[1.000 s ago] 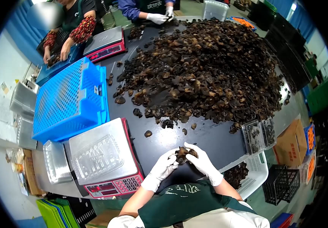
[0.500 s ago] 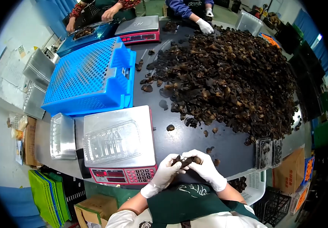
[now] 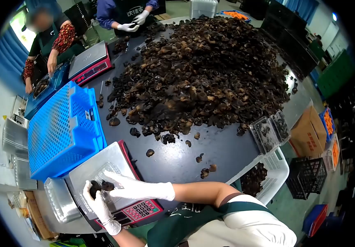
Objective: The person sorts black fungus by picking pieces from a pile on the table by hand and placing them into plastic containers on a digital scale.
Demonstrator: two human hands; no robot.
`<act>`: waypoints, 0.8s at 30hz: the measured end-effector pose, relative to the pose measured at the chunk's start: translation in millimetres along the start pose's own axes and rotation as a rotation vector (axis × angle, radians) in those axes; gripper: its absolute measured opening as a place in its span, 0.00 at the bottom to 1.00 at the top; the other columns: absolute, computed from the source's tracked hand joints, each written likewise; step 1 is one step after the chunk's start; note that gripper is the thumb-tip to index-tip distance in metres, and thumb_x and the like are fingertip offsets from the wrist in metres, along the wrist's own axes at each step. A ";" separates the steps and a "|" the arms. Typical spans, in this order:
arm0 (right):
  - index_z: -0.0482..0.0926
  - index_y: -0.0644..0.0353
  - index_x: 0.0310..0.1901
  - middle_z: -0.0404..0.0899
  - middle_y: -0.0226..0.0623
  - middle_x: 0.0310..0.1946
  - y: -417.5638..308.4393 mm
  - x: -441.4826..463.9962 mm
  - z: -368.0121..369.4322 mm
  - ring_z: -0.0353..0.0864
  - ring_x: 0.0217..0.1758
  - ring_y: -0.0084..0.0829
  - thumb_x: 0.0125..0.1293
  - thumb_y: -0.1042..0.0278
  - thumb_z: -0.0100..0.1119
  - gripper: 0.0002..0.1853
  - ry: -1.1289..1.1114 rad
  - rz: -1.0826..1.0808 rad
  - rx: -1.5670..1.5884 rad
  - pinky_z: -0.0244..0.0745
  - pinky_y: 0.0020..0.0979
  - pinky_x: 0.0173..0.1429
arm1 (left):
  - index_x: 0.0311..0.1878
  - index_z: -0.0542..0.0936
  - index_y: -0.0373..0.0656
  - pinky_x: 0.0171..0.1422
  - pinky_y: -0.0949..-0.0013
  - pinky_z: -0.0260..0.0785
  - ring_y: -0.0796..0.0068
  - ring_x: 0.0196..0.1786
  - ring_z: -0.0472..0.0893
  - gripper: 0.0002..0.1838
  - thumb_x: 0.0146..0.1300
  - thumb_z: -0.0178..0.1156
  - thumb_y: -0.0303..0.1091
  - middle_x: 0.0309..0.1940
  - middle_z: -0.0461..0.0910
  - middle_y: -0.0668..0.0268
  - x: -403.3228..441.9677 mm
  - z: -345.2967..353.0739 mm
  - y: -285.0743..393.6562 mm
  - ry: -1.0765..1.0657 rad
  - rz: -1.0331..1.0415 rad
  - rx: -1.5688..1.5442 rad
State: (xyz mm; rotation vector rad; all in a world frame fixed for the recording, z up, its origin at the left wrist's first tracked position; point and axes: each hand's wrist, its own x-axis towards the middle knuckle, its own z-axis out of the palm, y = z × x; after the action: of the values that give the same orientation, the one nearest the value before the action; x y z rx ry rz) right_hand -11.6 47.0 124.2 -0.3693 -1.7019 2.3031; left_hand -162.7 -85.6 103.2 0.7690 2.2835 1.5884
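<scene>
Both gloved hands are over the clear plastic tray (image 3: 80, 197) on the silver scale (image 3: 76, 173) at the lower left. My left hand (image 3: 99, 206) is closed round dark fungus pieces (image 3: 95, 189). Beside it, my right hand (image 3: 122, 187) reaches across from the right, its fingers apart around a smaller dark piece (image 3: 108, 186); whether it grips that piece is hard to tell. A large heap of dark fungus (image 3: 210, 74) covers the middle and back of the table, with loose pieces (image 3: 204, 173) near the front edge.
A blue crate (image 3: 56, 131) and stacked clear trays (image 3: 58, 197) stand left. Filled clear boxes (image 3: 264, 133) sit at the right edge, above a white basket (image 3: 278, 175). Another scale (image 3: 89, 61) is farther back. Two people work across the table, a gloved hand (image 3: 128, 27) near the heap.
Both hands have moved left from the table's front edge to over the tray on the scale, carrying dark fungus. The camera view has turned.
</scene>
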 end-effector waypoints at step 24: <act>0.83 0.51 0.28 0.82 0.39 0.29 57.8 -250.7 -174.0 0.80 0.40 0.43 0.56 0.49 0.52 0.17 0.530 0.555 -1.382 0.76 0.42 0.44 | 0.63 0.61 0.27 0.64 0.46 0.55 0.41 0.60 0.64 0.47 0.45 0.70 0.45 0.57 0.64 0.40 -182.0 257.8 39.7 -1.222 0.956 0.260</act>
State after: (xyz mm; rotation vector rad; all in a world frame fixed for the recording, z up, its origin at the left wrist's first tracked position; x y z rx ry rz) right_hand 280.7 98.4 32.7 -1.6279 -2.7263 0.6311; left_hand 124.8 27.6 28.0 2.2788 1.1785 0.5519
